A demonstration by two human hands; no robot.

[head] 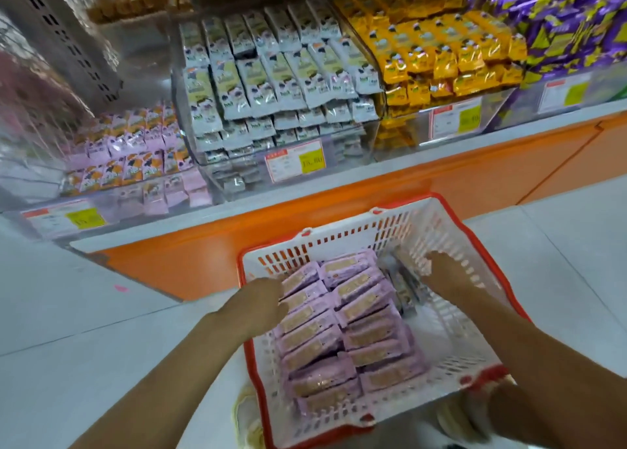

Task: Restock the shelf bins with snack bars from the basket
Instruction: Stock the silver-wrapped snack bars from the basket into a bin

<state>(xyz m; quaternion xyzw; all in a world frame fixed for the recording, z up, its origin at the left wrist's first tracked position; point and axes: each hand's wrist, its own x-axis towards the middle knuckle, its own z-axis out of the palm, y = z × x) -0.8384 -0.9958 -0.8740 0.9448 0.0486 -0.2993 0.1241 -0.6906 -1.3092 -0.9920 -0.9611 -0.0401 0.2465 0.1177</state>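
Pale floor tiles [84, 313] under an orange-based shelf [475, 173] of clear bins [234, 173]. Lower centre, lilac snack bars [356, 319] fill the basket [339, 236] between left hand [261, 307] and right hand [444, 274] (both grips too blurred to tell).

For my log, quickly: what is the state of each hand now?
Left hand: at the pink bars, grip cannot be told.
Right hand: at the grey packs, grip cannot be told.

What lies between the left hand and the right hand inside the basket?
In the head view, two rows of lilac snack bars, then a few grey packs next to the right hand.
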